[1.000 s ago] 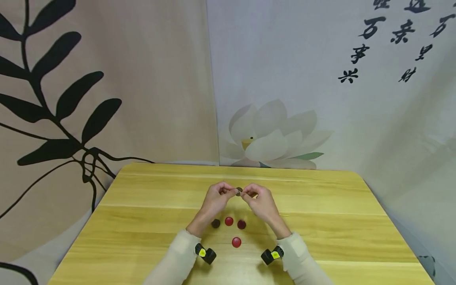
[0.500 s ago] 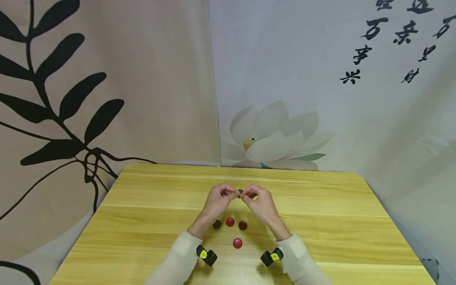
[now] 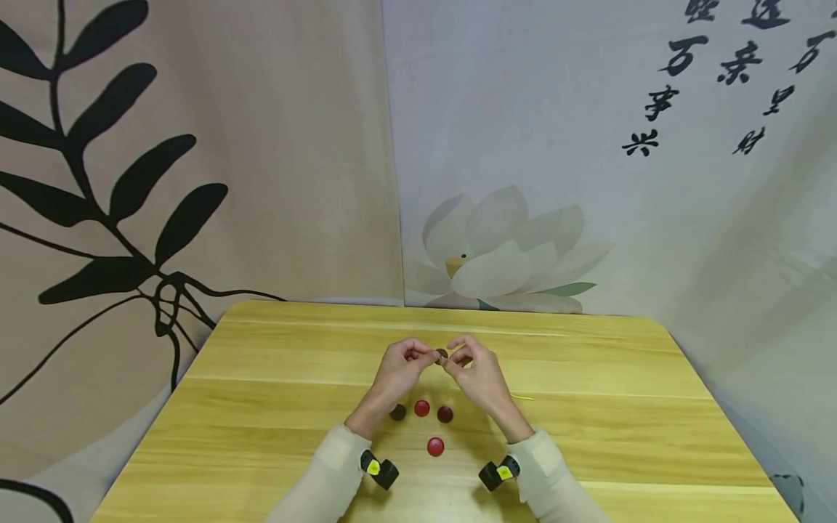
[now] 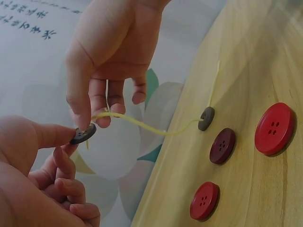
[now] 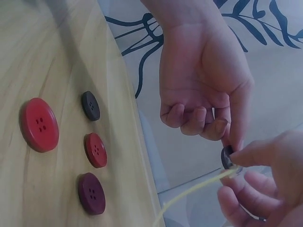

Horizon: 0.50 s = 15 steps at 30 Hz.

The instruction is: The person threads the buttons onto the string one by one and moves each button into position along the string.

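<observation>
My left hand (image 3: 404,367) pinches a dark four-hole button (image 4: 83,134) between thumb and fingertips, above the table. Opposite it, my right hand (image 3: 477,369) holds a yellow string (image 4: 142,125) by the button, its thumb tip against the button's face. A short bit of string pokes out beneath that button in the left wrist view. Farther along, the string runs through a second dark grey button (image 4: 206,119) near the tabletop, hidden behind my right arm in the head view. The string's tail (image 3: 523,396) shows right of that forearm.
On the wooden table (image 3: 261,436) lie a dark button (image 3: 397,412), a red button (image 3: 421,408) and a maroon button (image 3: 445,413) in a row. A larger red button (image 3: 435,446) lies nearer me. A printed curtain (image 3: 314,181) hangs behind the table.
My right forefinger has lifted away from the pinched button, while the right thumb stays at it. Both hands otherwise keep their place; the loose buttons lie as before.
</observation>
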Available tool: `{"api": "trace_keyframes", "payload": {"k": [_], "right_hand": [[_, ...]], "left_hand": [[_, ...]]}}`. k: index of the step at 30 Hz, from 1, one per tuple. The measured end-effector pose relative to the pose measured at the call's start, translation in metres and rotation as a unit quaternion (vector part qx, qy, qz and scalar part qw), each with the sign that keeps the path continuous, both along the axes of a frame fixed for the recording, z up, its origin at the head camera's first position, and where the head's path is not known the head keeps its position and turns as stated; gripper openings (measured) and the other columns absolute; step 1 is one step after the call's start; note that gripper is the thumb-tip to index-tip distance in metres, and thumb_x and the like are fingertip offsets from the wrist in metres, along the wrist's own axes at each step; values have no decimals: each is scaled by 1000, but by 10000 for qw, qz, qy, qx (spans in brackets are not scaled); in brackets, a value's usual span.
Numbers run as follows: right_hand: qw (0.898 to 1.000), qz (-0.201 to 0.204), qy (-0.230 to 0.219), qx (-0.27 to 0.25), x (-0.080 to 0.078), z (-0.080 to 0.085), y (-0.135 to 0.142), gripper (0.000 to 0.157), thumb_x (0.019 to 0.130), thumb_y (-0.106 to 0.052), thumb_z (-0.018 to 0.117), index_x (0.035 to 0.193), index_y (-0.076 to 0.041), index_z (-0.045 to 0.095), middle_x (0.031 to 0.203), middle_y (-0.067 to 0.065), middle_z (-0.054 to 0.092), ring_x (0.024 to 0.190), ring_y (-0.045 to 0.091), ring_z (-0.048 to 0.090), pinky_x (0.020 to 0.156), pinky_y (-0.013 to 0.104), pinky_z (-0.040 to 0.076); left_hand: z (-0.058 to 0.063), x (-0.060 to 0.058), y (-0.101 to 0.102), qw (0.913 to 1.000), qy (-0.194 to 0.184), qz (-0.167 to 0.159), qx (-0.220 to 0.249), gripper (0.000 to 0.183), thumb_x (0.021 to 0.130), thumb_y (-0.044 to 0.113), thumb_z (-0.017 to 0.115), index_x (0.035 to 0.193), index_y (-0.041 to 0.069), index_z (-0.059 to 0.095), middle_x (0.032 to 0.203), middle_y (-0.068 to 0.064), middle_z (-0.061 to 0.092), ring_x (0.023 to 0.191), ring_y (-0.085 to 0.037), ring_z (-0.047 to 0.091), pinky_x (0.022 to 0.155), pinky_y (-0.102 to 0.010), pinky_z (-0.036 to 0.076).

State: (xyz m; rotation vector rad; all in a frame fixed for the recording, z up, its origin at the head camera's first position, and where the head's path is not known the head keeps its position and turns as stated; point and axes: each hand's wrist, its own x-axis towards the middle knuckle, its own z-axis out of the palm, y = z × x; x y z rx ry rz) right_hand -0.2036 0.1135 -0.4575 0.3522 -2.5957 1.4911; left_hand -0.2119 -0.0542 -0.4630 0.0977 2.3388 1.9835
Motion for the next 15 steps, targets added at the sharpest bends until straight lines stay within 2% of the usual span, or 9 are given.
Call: {"api": "trace_keyframes", "payload": {"k": [8,15], "right_hand": [[9997,227,62,114,1,-1,0,39,83,-6,76,119,-7,59,76,-5,67,71,12,60,63,26,49],[9977,186,521,403,1,-3,-3,37,81,-7,79,114,-4,62,72,-5,64,67,10,59,62,23,48]], "left_hand": [[0,1,3,9999,-10,133,-56,14,92,17,69,92,3,68,78,-1,56,68,-14,46,56,-22,36],[2,3,6,9992,-63,325,-204,12,92,16,69,90,4,69,80,-3,59,68,-14,47,56,-22,36]]}}
